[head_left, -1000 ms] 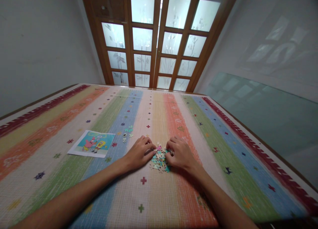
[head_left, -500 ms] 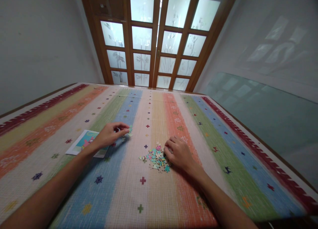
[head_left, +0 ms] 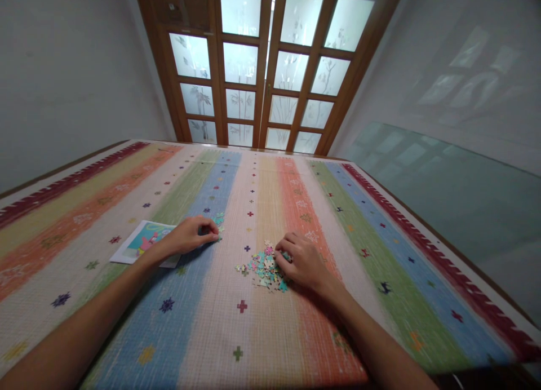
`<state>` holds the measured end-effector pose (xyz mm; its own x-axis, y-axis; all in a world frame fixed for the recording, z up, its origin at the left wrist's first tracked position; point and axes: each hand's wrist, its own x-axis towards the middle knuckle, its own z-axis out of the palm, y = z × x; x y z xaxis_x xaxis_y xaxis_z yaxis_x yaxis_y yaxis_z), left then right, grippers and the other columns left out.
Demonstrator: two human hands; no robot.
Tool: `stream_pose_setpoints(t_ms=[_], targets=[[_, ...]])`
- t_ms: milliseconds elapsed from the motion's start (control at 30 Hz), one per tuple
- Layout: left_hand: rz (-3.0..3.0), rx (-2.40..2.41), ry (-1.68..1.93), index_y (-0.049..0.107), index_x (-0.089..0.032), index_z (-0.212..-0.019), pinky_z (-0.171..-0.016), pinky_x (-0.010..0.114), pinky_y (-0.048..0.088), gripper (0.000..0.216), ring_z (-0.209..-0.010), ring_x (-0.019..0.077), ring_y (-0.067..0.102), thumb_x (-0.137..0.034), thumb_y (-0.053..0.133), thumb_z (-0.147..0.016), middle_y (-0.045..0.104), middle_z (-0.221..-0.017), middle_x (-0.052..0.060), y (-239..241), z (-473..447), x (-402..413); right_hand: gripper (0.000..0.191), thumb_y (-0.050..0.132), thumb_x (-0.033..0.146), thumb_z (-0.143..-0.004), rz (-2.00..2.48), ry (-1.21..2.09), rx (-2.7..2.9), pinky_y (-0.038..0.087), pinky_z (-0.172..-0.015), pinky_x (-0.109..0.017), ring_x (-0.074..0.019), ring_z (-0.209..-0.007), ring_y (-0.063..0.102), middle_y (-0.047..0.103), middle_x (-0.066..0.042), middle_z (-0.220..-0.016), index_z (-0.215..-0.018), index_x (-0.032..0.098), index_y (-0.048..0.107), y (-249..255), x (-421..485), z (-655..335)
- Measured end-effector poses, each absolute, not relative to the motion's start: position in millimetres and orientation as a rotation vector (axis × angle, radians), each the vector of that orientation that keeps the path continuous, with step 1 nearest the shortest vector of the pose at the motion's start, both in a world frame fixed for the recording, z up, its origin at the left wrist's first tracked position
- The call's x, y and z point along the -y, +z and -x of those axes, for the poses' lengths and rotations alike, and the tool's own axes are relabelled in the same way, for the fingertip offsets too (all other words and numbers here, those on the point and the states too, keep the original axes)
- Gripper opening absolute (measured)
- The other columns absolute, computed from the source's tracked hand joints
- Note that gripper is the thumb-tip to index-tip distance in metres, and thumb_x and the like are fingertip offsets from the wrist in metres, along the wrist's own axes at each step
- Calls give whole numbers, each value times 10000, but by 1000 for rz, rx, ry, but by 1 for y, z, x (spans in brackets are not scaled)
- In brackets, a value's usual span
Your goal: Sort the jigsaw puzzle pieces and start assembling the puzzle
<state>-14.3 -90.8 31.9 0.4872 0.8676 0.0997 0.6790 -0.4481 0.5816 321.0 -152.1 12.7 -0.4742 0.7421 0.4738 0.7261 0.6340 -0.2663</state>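
Has the left hand (head_left: 189,234) left of the frame's centre, over the blue stripe, with thumb and fingertips nearly touching, right by a few loose pieces (head_left: 219,217) — cannot tell about any piece pinched there. Has the right hand (head_left: 302,258) just right of centre, well apart from the left, with fingers curled in at the right edge of the pile (head_left: 267,269) — cannot tell of anything held inside the curl. Finds the pile mid-frame, mostly on the yellow stripe, mixed teal, pink and pale, straggling out at its left side. Sees the picture (head_left: 146,240) at centre left, flat on the striped cloth (head_left: 215,322), showing a pink figure on teal and partly hidden behind the left wrist. Looks, at the top of the frame, onto wooden doors (head_left: 240,62) with frosted panes.
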Motion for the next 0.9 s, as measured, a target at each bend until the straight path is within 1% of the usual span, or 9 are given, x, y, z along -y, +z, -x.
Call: stream_pose_setpoints(t_ms=[200, 333, 467, 567, 633, 700, 767, 900], targets=[[-2332, -1321, 578, 725, -202, -763, -763, 309, 451, 197, -761, 192, 592, -386, 670, -808, 680, -764, 29, 29, 16, 89, 167, 590, 220, -924, 994, 222, 2346, 484, -814, -384, -243, -908, 598, 670, -108, -943, -990, 168, 735, 17, 157, -316], [-2357, -1286, 694, 735, -193, -847, -769, 329, 456, 219, -782, 195, 596, -388, 637, -867, 680, -807, 41, 28, 2, 98, 186, 616, 230, -931, 989, 288, 2404, 495, -842, -409, -253, -947, 587, 656, -116, -990, -1058, 175, 740, 19, 159, -316], [-2396, -1136, 773, 739, -193, -979, -792, 355, 464, 225, -827, 205, 604, -376, 620, -926, 680, -852, 57, 24, -29, 117, 197, 617, 154, -883, 986, 314, 2406, 499, -863, -411, -251, -960, 581, 656, -110, -1010, -1038, 175, 737, 17, 159, -317], [-2407, -1047, 720, 731, -199, -1112, -828, 372, 474, 248, -893, 219, 601, -351, 621, -951, 672, -904, 66, 19, -52, 132, 221, 598, 88, -832, 1002, 297, 2407, 494, -880, -410, -253, -977, 576, 657, -105, -1011, -988, 173, 730, 15, 158, -318], [-2421, -1029, 692, 723, -209, -1151, -841, 381, 475, 258, -916, 224, 590, -352, 616, -964, 666, -933, 70, 15, -63, 139, 219, 578, 59, -815, 1029, 288, 2405, 492, -873, -403, -250, -971, 575, 655, -100, -997, -939, 173, 718, 13, 157, -319], [-2433, -1031, 673, 727, -220, -1142, -837, 380, 473, 241, -917, 223, 581, -343, 610, -972, 659, -938, 68, 13, -70, 143, 209, 565, 44, -807, 1058, 281, 2398, 489, -858, -397, -246, -953, 575, 653, -95, -977, -895, 174, 703, 13, 156, -320], [-2432, -1035, 657, 740, -226, -1095, -824, 372, 470, 206, -904, 219, 575, -325, 608, -972, 649, -920, 62, 13, -74, 145, 190, 559, 48, -819, 1073, 281, 2389, 487, -848, -393, -242, -939, 573, 651, -90, -961, -868, 178, 689, 14, 156, -320], [-2405, -1044, 629, 735, -208, -937, -815, 371, 456, 141, -860, 210, 563, -292, 622, -948, 634, -871, 49, 17, -76, 146, 89, 599, 148, -885, 1084, 301, 2374, 483, -838, -391, -239, -928, 574, 649, -88, -948, -846, 191, 667, 15, 157, -319]])
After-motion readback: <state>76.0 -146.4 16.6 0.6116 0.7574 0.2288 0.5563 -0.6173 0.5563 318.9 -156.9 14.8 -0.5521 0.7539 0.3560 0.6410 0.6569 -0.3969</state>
